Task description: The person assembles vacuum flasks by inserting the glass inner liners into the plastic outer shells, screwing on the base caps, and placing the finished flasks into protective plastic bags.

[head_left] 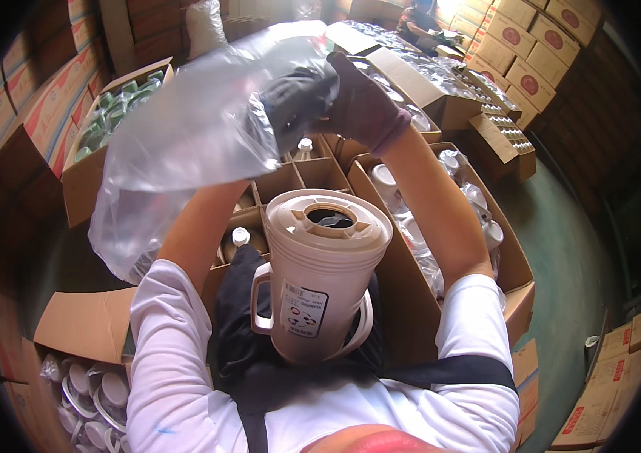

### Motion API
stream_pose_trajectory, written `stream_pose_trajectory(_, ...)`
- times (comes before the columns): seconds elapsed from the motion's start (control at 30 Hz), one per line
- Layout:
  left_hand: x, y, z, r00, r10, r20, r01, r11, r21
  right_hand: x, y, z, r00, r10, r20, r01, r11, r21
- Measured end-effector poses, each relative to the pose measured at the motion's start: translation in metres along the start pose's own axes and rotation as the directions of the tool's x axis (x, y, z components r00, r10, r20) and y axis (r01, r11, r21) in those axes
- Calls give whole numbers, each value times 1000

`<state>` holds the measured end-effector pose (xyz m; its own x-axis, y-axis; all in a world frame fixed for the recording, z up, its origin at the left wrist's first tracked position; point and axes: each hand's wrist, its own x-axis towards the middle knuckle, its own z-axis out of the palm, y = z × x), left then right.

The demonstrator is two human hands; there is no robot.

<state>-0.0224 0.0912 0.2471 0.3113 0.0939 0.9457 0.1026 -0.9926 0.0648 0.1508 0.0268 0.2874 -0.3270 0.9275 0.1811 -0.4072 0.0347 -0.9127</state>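
Note:
High in front of me, both gloved hands meet at a large clear plastic bag (177,121), which hangs off to the left. My left hand (294,102), in a dark glove, is partly covered by the plastic and appears closed on it. The dark-gloved right hand (366,102) pinches the bag's edge beside it. Below, a pale beige flask (343,283) stands at my lap, its label upside down. A round hole shows in its upward end, a side handle on its left, and a curved carrying handle on its right. Neither hand touches the flask.
A divided carton (320,174) ahead holds white-capped items. On the right, another carton (513,279) contains plastic-wrapped flasks. White flasks fill a carton (83,332) at lower left; green-topped items fill one (71,177) at upper left. Boxes (517,38) are stacked behind, near another person (416,26).

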Motion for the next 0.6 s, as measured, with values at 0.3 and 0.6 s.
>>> stream_pose_trajectory(0.3, -56, -32, 7, 693, -715, -97, 509, 580, -636, 49, 60, -73, 936, 146, -320, -7, 917, 399)
stream_pose_trajectory(0.6, -196, -67, -5, 270, -740, 616, 796, -188, -576, -41, 154, -102, 728, 136, -672, 90, 953, 289)
